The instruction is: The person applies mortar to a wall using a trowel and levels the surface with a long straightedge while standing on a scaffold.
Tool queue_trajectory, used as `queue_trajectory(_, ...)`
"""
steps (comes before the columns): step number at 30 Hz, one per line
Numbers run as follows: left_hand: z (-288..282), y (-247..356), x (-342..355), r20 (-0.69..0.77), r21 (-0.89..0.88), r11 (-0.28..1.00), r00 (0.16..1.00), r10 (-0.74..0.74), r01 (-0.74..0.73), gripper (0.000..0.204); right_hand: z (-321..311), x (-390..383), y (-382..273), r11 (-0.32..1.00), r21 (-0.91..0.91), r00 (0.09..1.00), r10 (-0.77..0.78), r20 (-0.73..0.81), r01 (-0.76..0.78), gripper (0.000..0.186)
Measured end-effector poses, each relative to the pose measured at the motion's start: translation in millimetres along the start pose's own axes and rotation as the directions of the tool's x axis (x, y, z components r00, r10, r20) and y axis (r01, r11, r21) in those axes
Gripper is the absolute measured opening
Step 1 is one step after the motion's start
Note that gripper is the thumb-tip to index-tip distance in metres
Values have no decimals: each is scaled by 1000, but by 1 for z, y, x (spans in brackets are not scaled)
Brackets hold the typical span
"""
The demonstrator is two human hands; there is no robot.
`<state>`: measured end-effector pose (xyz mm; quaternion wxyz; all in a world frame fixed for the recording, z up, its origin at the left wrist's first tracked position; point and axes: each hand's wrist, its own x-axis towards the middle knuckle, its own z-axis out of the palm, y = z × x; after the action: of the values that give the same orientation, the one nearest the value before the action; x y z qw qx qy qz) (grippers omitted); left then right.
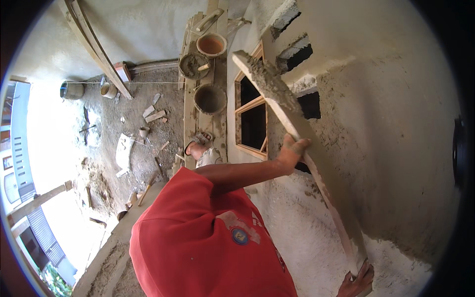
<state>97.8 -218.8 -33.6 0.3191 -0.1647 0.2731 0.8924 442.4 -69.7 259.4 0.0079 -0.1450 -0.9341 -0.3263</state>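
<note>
A long wooden straightedge (329,190) slants across the plastered wall (396,128), from the upper middle to the lower right. Wet grey mortar (272,84) is heaped along its upper end. My left hand (292,152) is closed round the board at about its middle, arm stretched out from a red sleeve. Down at the board's lower end, my right hand (357,281) grips it, partly cut off by the picture's bottom edge. Rough mortar covers part of the wall beside the board, and smoother plaster lies farther right.
Several buckets stand on the scaffold planks (205,126): one orange inside (212,44), one with mortar and a wooden-handled tool (194,67). A wooden window frame (252,101) and dark wall openings (310,105) lie near the board. Debris litters the ground (168,99) below.
</note>
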Motion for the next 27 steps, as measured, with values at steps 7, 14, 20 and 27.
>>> queue_trajectory(7, -128, 40, 93, -142, -223, 966, 975, -168, 134, 47, -77, 170, -106, 992, -85, 936, -56, 347, 91, 72)
queue_trajectory(14, -294, 75, 226, -289, -610, 789, 905, -313, 79, 42, -80, 357, -321, 702, -285, 755, -634, 167, 653, 49)
queue_trajectory(20, -349, 67, 251, -368, -613, 788, 904, -220, -58, 40, -115, 394, -414, 520, -420, 657, -683, 319, 744, 44)
queue_trajectory(27, -280, 77, 210, -335, -621, 779, 870, -362, 85, 43, -131, 363, -320, 673, -274, 727, -631, 273, 687, 49)
